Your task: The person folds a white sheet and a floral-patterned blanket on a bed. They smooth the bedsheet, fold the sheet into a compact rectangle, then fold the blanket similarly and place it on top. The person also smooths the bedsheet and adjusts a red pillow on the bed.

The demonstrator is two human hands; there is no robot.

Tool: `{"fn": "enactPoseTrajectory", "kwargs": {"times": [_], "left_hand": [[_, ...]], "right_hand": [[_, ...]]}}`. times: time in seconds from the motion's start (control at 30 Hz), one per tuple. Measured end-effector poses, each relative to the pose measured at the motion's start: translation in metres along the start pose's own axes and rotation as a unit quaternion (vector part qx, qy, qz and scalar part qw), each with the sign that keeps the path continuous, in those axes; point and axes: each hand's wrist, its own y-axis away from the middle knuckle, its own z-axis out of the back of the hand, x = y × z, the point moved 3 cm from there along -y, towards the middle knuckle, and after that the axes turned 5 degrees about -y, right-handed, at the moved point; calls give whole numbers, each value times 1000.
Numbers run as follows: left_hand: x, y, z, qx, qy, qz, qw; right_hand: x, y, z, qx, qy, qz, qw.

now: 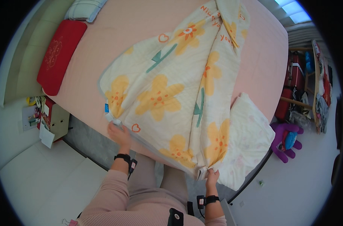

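Observation:
A cream quilt (177, 87) with large yellow flowers, green stems and orange lettering lies in loose folds across the bed. My left hand (120, 136) is at the quilt's left near corner, beside its white and blue tags (107, 108). Its fingers are blurred, so whether they grip the cloth is unclear. The near right edge of the quilt is pinched in my right hand (213, 175), by a folded white label (202, 173). To the right of that hand, a white cloth (246, 141) with faint pink print hangs partly over the bed edge.
The bed has a pink sheet (117, 31), with a red pillow (62, 53) and a pale pillow (85, 9) by the headboard. At left stands a bedside cabinet (59, 120). A purple plush toy (277, 141), suitcases (294, 73) and a wooden rack (317, 84) with clothes are at right.

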Motion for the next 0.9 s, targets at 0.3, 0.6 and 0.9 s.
{"fn": "enactPoseTrajectory", "kwargs": {"times": [0.3,0.6,0.9], "left_hand": [[-195,131,-56,341,348,-50,872],[-195,126,-64,430,457,153,763],[-41,75,33,340,516,225,753]], "right_hand": [[-14,-1,1,-4,-38,12,999],[19,17,14,-33,-21,62,997],[95,25,110,-151,96,307,935]]}}
